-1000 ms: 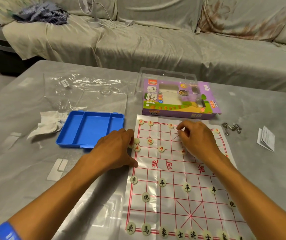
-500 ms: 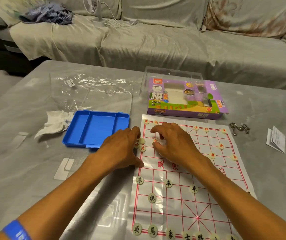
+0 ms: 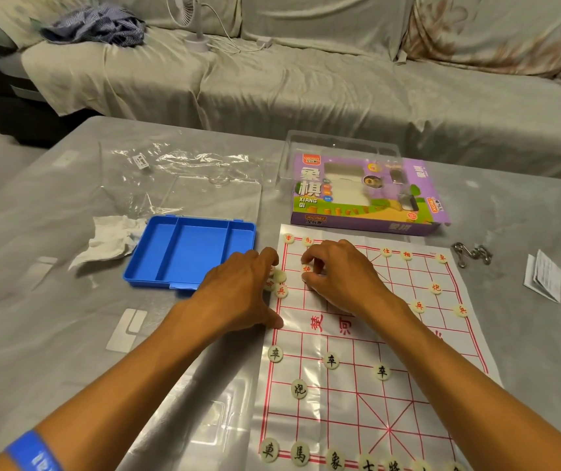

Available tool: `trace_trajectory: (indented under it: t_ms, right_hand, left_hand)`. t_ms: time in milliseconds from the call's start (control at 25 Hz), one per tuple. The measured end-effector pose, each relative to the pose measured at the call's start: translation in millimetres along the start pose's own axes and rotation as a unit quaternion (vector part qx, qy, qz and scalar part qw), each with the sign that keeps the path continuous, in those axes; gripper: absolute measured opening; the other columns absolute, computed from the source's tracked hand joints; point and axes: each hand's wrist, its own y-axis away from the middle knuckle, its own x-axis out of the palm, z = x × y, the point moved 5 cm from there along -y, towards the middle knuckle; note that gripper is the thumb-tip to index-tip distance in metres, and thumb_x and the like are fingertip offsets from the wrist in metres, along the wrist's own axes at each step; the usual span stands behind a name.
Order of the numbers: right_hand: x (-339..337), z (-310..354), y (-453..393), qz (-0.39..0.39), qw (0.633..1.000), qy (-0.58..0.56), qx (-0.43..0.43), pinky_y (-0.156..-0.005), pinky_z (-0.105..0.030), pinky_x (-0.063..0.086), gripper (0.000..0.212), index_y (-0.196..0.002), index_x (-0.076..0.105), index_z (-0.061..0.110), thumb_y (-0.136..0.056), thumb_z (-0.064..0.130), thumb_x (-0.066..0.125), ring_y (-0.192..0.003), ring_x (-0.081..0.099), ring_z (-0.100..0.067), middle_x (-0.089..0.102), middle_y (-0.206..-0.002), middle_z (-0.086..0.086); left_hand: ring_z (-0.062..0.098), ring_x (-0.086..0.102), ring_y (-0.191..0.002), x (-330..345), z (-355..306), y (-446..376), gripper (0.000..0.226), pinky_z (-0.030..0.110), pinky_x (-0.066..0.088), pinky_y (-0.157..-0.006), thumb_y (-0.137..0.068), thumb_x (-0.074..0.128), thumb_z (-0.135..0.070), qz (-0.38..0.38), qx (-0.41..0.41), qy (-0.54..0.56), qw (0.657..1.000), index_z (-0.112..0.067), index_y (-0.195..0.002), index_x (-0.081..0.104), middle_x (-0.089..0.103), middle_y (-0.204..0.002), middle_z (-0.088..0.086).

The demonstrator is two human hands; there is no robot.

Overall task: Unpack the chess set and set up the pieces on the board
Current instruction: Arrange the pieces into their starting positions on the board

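Observation:
A plastic xiangqi board sheet with red lines lies on the table in front of me. Black-lettered discs stand on its near half, red-lettered discs on its far half. My right hand hovers over the far left corner and pinches a red-lettered disc between thumb and forefinger. My left hand rests at the board's left edge, fingers curled round a few loose discs, with one red disc lying just beside it.
An empty blue tray sits left of the board, with crumpled white paper and clear wrapping beyond. The purple game box lies behind the board. A metal chain and a folded leaflet lie at right.
My right hand has moved left across the far rows, from the board's middle to its left corner, and now pinches a red disc. My left hand has stayed put.

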Motion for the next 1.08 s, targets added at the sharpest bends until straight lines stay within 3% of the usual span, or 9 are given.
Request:
trace_trajectory:
  t_ms: [200, 320, 560, 800, 1080]
  right_hand:
    - [2.4, 19.6, 13.8, 0.015, 0.998, -0.014, -0.053, -0.073, -0.021, 0.037, 0.026, -0.107, 0.063, 0.027, -0.087, 0.043, 0.062, -0.088, 0.041, -0.006, 0.063, -0.103, 0.008]
    - [12.1, 32.1, 17.4, 0.032, 0.998, -0.004, -0.06, -0.078, -0.021, 0.037, 0.033, -0.11, 0.062, 0.027, -0.087, 0.05, 0.059, -0.09, 0.039, -0.005, 0.062, -0.108, 0.007]
    - [5.5, 31.6, 4.6, 0.021, 0.998, -0.006, -0.054, -0.084, -0.025, 0.042, 0.027, -0.119, 0.061, 0.029, -0.093, 0.036, 0.056, -0.104, 0.049, -0.013, 0.063, -0.112, 0.003]
    - [4.4, 35.4, -12.4, 0.067, 0.994, 0.034, -0.079, -0.073, -0.024, 0.038, 0.032, -0.118, 0.065, 0.03, -0.088, 0.041, 0.063, -0.09, 0.042, -0.009, 0.063, -0.107, 0.001]
    - [6.9, 29.4, -19.5, 0.053, 0.997, -0.01, -0.058, -0.082, -0.026, 0.043, 0.03, -0.118, 0.065, 0.02, -0.098, 0.036, 0.048, -0.105, 0.052, -0.015, 0.064, -0.117, -0.003]
  left_hand:
    - [0.019, 0.042, -0.119, -0.6, 3.0, -2.6, 0.098, 0.034, 0.045, -0.092, -0.059, 0.077, -0.066, -0.018, -0.012, -0.034, 0.999, -0.031, -0.135, 0.027, 0.041, -0.132, 0.0]
    - [0.02, 0.043, -0.119, 0.6, 3.4, -2.2, 0.096, 0.034, 0.045, -0.092, -0.061, 0.077, -0.065, -0.013, -0.012, -0.027, 0.999, -0.03, -0.135, 0.027, 0.041, -0.133, 0.0]
    - [0.02, 0.043, -0.119, 0.1, 3.0, -2.7, 0.097, 0.034, 0.045, -0.093, -0.06, 0.076, -0.066, -0.012, -0.013, -0.033, 0.999, -0.031, -0.136, 0.027, 0.041, -0.133, 0.0]
    - [0.019, 0.044, -0.117, 0.5, 2.1, -2.7, 0.094, 0.033, 0.045, -0.091, -0.061, 0.076, -0.066, -0.013, -0.012, -0.031, 0.999, -0.03, -0.134, 0.028, 0.042, -0.13, 0.0]
    - [0.02, 0.044, -0.119, 0.1, 2.6, -1.8, 0.101, 0.034, 0.044, -0.094, -0.06, 0.077, -0.064, -0.012, -0.009, -0.016, 1.0, -0.03, -0.138, 0.022, 0.041, -0.134, -0.001]
